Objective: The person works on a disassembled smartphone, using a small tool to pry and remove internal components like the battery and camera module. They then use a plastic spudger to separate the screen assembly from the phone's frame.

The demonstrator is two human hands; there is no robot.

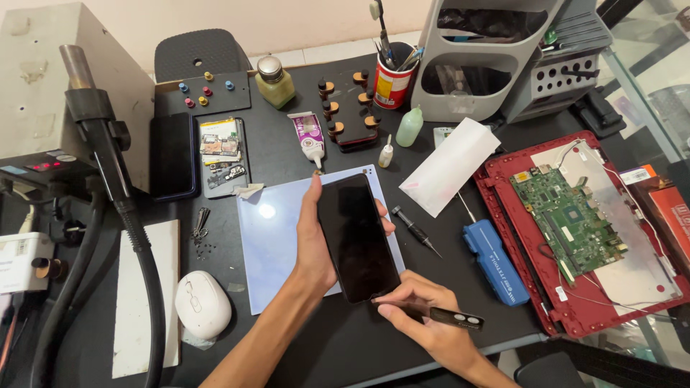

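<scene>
Left hand: your left hand (313,248) grips the black smartphone (357,237) by its left edge, over the pale blue mat (277,237).
Right hand: your right hand (420,312) pinches a small black tool (453,317) at the phone's near edge.
Nearby: white mouse (203,304) left, red opened laptop (582,230) right.

So on my table (302,345) the mat (269,244) sits dead center with the phone (357,237) over it. Mouse (203,305) is to its left, opened laptop (582,230) off right, screwdriver (415,230) between them, glue tube (309,136) behind.
</scene>
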